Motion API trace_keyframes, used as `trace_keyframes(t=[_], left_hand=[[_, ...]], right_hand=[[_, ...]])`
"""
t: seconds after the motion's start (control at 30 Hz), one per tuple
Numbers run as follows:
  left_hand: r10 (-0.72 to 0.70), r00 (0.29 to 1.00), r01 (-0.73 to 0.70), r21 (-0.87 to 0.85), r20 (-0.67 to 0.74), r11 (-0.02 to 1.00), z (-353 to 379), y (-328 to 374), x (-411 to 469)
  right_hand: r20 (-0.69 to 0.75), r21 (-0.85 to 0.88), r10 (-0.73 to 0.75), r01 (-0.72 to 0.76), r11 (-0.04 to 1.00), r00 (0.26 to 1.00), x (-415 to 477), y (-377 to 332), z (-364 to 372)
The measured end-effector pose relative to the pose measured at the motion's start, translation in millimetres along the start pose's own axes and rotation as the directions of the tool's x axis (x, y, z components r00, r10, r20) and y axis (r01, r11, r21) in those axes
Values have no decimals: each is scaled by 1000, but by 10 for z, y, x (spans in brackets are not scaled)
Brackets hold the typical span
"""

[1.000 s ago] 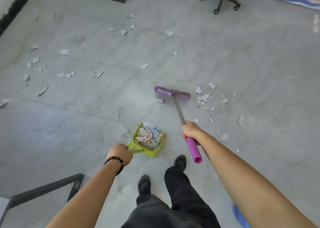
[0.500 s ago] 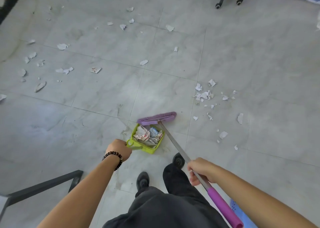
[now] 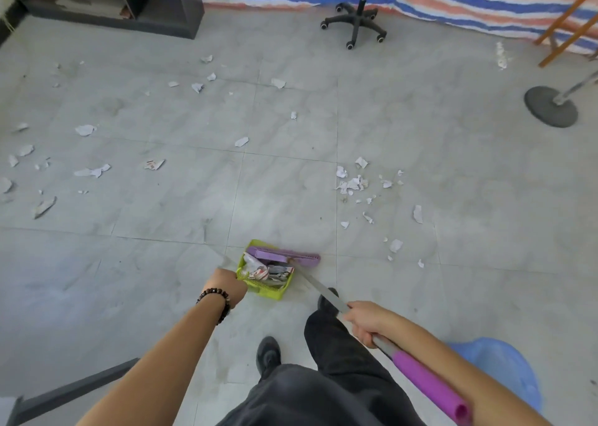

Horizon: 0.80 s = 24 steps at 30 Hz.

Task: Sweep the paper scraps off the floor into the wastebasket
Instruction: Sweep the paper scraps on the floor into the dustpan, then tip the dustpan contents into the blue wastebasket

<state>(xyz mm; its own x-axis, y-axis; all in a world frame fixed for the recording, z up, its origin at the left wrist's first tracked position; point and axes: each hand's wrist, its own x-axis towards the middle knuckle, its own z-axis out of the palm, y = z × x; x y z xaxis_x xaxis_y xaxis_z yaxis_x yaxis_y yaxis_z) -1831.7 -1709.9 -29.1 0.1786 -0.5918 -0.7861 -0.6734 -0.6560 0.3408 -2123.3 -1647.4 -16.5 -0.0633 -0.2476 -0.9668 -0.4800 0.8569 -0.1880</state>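
Purple broom (image 3: 301,258) across far rim of green dustpan (image 3: 268,288); open tiles (image 3: 281,199) beyond.

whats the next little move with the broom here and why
Probably lift the broom off the mouth of the dustpan and set it down beyond the scrap cluster ahead to the right. The pan already holds scraps, the right hand grips the broom, the left hand holds the pan, and that cluster lies nearest.
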Motion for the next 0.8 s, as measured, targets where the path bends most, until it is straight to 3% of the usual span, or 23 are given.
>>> trace_keyframes(t=[0.13,0.23,0.33,0.4,0.57,0.8], left_hand=[[113,993,-116,107,41,987,226,-139,-121],[229,972,-233,205,42,951,382,-57,-252],[318,945,-326,304,76,895,524,113,-453],[379,919,-391,356,106,849,625,222,-588],[510,838,-546,294,194,785,1030,470,-952],[646,730,-684,258,223,683,1791,811,-1723]], right_hand=[[34,366,142,-145,919,989,-315,346,-68],[38,650,125,-120,751,991,-528,709,33],[-3,798,106,-61,599,994,-719,1032,97],[-38,869,87,-10,495,995,-866,1254,109],[-134,959,62,113,259,989,-1274,1921,-3],[-293,955,93,286,81,952,-1928,3090,-104]])
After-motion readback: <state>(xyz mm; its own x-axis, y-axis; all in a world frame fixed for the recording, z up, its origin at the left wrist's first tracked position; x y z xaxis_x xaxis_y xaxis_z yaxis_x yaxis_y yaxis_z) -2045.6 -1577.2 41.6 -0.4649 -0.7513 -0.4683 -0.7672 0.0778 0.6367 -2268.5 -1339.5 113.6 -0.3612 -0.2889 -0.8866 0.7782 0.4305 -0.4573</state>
